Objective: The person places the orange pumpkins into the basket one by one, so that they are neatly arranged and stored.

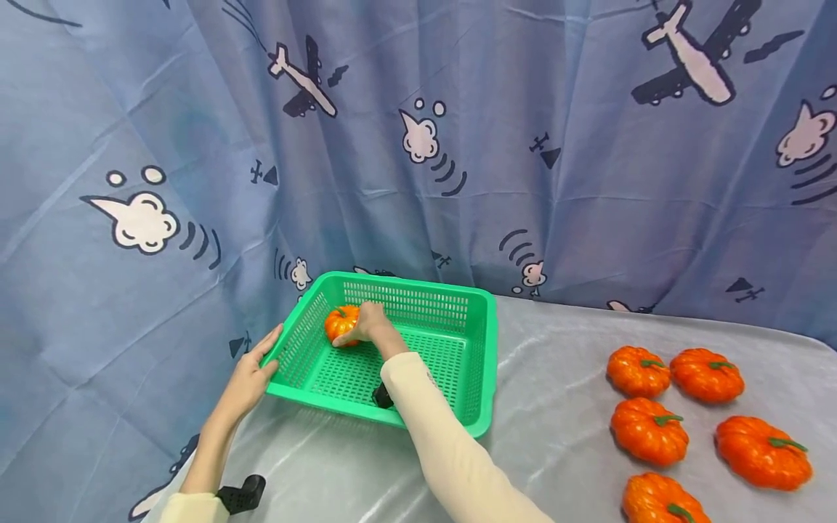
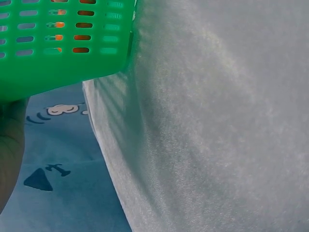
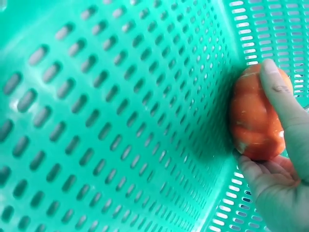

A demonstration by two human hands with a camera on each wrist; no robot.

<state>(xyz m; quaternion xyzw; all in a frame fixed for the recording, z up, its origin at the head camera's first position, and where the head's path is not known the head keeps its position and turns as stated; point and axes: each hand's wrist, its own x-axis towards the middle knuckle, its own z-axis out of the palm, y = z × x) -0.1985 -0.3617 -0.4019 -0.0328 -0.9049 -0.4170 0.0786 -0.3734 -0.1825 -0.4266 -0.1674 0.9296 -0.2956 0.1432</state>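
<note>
A small orange pumpkin (image 1: 340, 323) with a green stem sits in the far left corner of a green plastic basket (image 1: 493, 363). My right hand (image 1: 374, 323) reaches in over the near rim and holds that pumpkin. In the right wrist view the thumb (image 3: 277, 84) lies along one side of it and the other fingers curl round the opposite side, close over the slotted basket floor. My left hand (image 1: 247, 379) grips the basket's left rim, thumb near the front corner. In the left wrist view the basket wall hides most of that hand.
Several more pumpkins (image 1: 649, 431) lie spread on the right of the grey-covered table (image 1: 549, 407). A blue curtain (image 1: 510, 167) with airplane prints hangs right behind the basket and down its left side. The table's left edge runs beneath the left hand.
</note>
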